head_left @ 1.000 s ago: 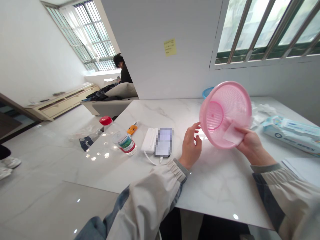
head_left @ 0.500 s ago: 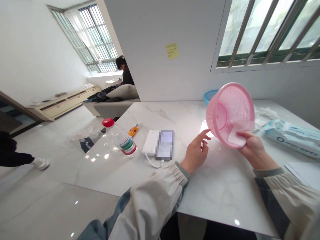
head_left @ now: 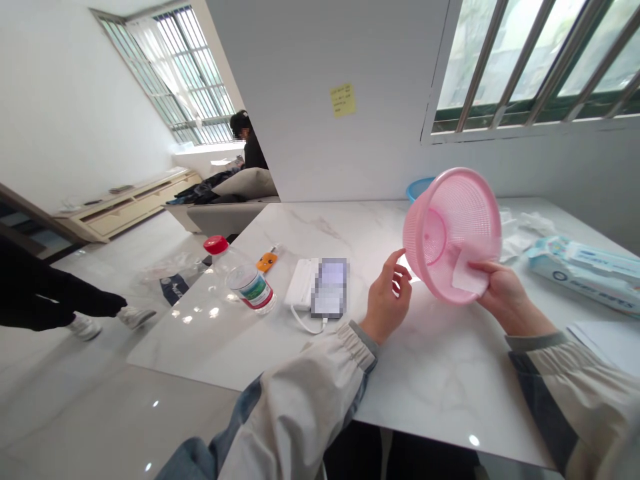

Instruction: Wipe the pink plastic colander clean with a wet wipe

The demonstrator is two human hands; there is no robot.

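Observation:
A pink mesh basket [head_left: 453,230] is held tilted above the white marble table [head_left: 440,373], its opening turned to the left. My right hand [head_left: 503,297] grips the basket's lower rim, pressing a white wipe [head_left: 467,277] against it. My left hand [head_left: 387,300] hovers just left of the basket with its fingers loosely curled and apart, holding nothing; its fingertips are close to the rim.
A phone [head_left: 330,287] on a white power bank [head_left: 301,283], a lying plastic bottle [head_left: 239,275] and a small orange item [head_left: 265,261] are at the left. A blue basin [head_left: 419,189] stands behind the basket; a wipes pack [head_left: 583,270] lies right. A person's leg [head_left: 60,303] crosses the floor.
The basket shifted slightly left and lower in my right hand. My left hand curled its fingers and rose nearer the rim. A person's leg has stepped further in from the left.

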